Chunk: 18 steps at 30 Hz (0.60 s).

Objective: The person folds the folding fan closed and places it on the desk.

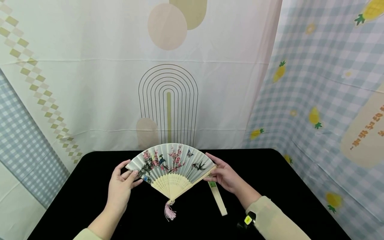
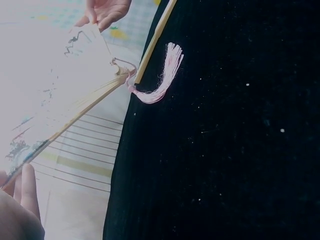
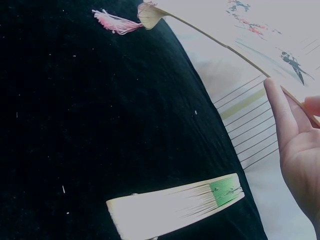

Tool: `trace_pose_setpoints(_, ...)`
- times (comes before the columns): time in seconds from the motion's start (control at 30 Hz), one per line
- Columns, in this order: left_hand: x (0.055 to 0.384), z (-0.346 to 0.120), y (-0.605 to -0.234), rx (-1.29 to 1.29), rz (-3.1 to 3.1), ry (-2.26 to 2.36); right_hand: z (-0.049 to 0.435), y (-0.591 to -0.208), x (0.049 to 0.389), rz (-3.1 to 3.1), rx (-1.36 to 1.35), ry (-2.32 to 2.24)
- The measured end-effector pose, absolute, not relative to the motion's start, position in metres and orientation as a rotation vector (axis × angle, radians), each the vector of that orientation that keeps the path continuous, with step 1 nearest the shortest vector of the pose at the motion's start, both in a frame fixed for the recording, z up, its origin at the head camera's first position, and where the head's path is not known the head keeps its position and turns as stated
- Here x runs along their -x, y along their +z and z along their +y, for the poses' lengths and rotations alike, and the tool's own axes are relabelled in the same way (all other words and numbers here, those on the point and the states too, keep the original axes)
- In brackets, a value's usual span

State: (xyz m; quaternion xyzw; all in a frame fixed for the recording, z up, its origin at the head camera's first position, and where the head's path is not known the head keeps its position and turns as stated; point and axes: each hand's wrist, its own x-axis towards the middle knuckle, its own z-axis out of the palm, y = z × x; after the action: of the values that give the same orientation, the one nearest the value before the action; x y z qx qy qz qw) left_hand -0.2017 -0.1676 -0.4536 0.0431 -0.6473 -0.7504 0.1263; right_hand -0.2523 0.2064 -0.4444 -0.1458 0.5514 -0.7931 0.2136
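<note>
A spread folding fan is held up over the black table, its pale leaf painted with pink blossoms, birds and a butterfly. My left hand pinches its left outer edge between thumb and fingers. On the opposite edge, my right hand grips the end rib. Pale ribs meet at the bottom, where a pink tassel hangs; the tassel also shows in the left wrist view. A second fan, folded, with a green patch near one end, lies below my right hand.
The black-covered table reaches back to a white curtain with printed arches. A blue checked curtain with pineapples stands along the right side. A dark strap with a yellow tag sits at the right cuff.
</note>
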Motion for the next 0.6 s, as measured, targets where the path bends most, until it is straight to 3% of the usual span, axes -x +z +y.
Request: trace_pose_setpoints(0.6,0.2009,-0.1638,-0.4539,-0.127,-1.826,-2.224,0.2018,-0.4443,0.2517,1.696,0.375,-2.278)
